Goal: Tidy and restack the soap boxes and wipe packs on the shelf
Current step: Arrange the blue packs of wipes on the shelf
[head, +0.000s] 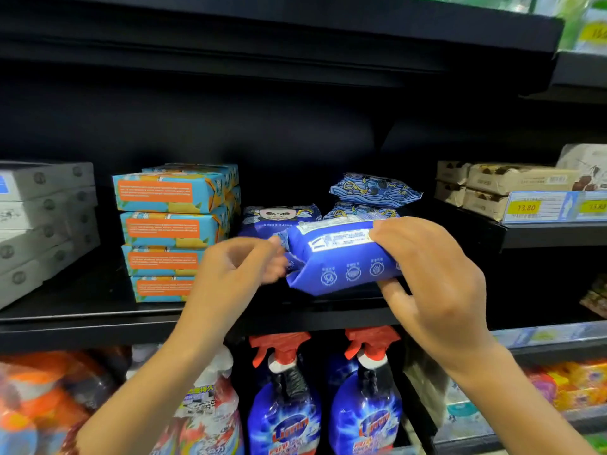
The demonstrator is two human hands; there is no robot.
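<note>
Head view has the blue wipe pack [341, 254] held just right of the soap-box stack [174, 231], above the shelf edge [295, 318]. Right hand [437, 274] wraps its end away from the stack; left hand [236, 270] pinches the nearer crimp, likely to level it for stacking.

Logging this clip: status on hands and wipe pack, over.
Right hand grips pack, label up. Left hand at its left end, grip blurred. Pack above shelf front, stacked packs behind; nothing in the way.
</note>
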